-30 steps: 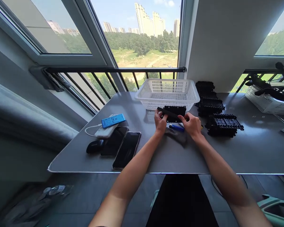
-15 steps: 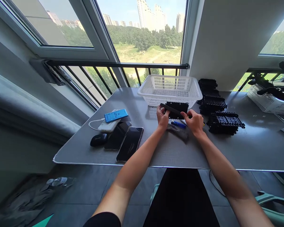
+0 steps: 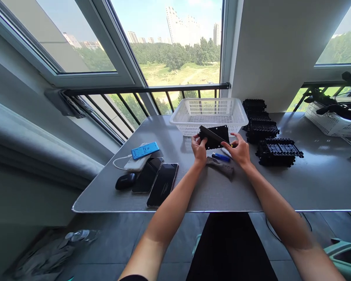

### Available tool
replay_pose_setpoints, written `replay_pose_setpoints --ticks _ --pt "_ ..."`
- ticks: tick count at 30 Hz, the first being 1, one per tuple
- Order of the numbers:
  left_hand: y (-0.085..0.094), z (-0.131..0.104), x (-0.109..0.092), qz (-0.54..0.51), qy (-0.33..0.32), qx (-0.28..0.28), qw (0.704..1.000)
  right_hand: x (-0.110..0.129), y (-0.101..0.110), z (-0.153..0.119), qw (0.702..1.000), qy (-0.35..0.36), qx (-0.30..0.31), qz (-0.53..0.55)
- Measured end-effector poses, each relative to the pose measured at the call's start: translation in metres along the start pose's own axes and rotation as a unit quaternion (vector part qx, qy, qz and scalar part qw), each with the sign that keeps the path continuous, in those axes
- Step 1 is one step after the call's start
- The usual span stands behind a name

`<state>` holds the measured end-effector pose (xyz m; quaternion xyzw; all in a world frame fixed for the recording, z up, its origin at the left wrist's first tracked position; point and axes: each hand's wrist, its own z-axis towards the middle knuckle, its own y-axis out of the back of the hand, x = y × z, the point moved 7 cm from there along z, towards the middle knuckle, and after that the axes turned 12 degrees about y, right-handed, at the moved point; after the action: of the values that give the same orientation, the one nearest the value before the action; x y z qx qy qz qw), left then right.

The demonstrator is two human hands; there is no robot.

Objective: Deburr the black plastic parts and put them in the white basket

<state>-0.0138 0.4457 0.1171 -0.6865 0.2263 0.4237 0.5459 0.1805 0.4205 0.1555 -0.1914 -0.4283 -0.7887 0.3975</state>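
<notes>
The left hand [image 3: 200, 150], grip closed, clasps a black plate [image 3: 221, 132]; the right hand [image 3: 240, 150] pinches a dark strip [image 3: 213, 134] slanting across it, above the tabletop [image 3: 280, 191], before the white basket [image 3: 183, 128] near the far edge.

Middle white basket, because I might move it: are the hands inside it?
No, the left hand and right hand are in front of the middle white basket, holding black parts.

Black plate [image 3: 218, 132] held above a gray table [image 3: 204, 191]
Left hand [image 3: 199, 150] and right hand [image 3: 240, 151] grip its sides near a white basket [image 3: 190, 127]; a blue object [image 3: 221, 157] and dark cloth [image 3: 221, 168] lie on the table.
</notes>
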Motion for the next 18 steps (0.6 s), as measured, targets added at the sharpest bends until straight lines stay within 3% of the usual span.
replay_pose_setpoints --ticks 6,9,11,15,17,18 --pt "-0.005 0.005 -0.013 -0.011 0.029 0.000 1.000 0.010 -0.006 0.002 0.995 0.014 0.025 0.091" --pt "-0.017 0.012 -0.024 0.016 0.045 0.013 0.999 0.016 -0.002 0.003 0.991 0.001 -0.003 0.132" --pt "-0.026 0.016 -0.041 0.036 0.023 -0.014 0.999 0.016 0.003 0.004 0.987 -0.017 -0.034 0.159" --pt "-0.052 -0.006 -0.115 0.010 -0.135 -0.096 0.986 0.005 0.005 0.002 0.969 -0.066 -0.072 0.228" --pt "-0.065 -0.034 -0.163 -0.044 -0.231 -0.088 0.968 -0.003 0.002 0.002 0.958 -0.086 -0.080 0.260" --pt "-0.073 -0.049 -0.187 -0.055 -0.276 -0.054 0.958 -0.006 0.001 0.002 0.954 -0.093 -0.086 0.270"
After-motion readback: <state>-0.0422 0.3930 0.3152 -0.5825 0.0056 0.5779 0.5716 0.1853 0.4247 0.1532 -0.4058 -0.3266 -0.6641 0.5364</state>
